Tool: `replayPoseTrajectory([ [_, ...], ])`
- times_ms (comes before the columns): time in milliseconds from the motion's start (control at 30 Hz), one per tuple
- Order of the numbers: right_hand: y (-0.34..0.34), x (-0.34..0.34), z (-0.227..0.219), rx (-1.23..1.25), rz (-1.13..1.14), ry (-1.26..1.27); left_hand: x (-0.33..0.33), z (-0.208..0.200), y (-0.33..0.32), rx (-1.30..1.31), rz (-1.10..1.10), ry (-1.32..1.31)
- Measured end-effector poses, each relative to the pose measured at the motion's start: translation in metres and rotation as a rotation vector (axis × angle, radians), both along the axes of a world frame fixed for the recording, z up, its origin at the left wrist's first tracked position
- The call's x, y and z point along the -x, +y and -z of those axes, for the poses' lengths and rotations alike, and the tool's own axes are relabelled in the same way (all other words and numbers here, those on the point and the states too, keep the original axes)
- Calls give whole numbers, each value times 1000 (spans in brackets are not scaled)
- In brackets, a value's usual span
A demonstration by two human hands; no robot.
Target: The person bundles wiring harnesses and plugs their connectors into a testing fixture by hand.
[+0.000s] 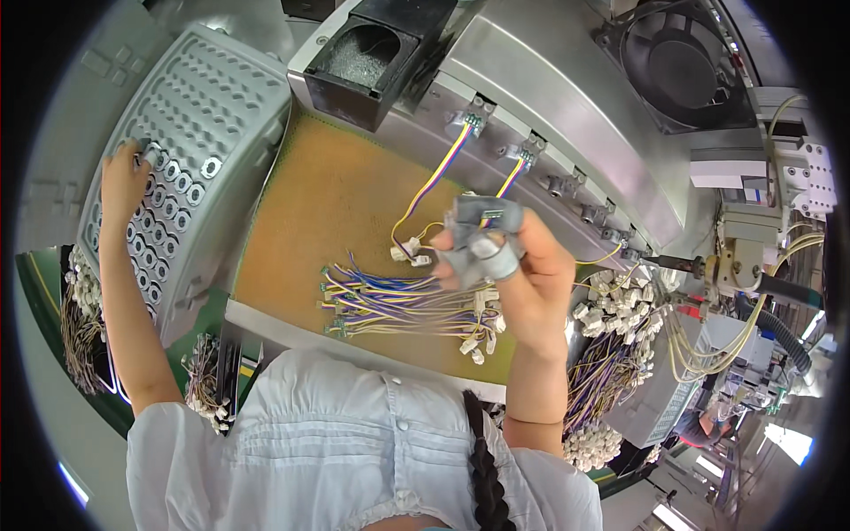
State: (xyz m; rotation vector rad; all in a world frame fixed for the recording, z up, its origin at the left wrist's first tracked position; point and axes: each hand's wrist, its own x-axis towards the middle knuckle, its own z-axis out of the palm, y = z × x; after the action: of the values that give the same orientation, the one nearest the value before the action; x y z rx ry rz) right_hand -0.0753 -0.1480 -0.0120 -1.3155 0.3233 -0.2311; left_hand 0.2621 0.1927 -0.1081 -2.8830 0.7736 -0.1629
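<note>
My left hand (126, 184) reaches into the grey moulded tray (199, 93) at the left, its fingers closed near a row of ring-shaped metal parts (166, 209). What lies between its fingertips is hidden. In front of me my right hand (537, 281), with grey coverings on its fingers, pinches a wire harness by a small green circuit board (492, 215); motion blurs the fingertips. Beneath it a bundle of wire harnesses (398, 303) with white plugs lies on the brown work mat (305, 190).
Along the metal machine (567, 97) runs a row of small clamps; two of them hold harnesses (443, 168) by their boards. A black box (363, 62) stands at the back. To the right are a soldering iron (677, 263), a fan (680, 66) and hanging harness bundles (611, 345).
</note>
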Motion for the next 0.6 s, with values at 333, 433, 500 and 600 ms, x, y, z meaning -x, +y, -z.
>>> replayPoseTrajectory([
  [333,-5,2,10,414,-31,67,187,-76,-156,1397,375,1078],
  [433,-2,3,8,553,-200,136,212,-62,-181,1208,757,899],
  [500,-5,10,6,558,-214,106,237,-61,-184,1386,423,1235],
  [600,-7,16,5,545,-198,67,241,-59,-187,1370,366,1331],
])
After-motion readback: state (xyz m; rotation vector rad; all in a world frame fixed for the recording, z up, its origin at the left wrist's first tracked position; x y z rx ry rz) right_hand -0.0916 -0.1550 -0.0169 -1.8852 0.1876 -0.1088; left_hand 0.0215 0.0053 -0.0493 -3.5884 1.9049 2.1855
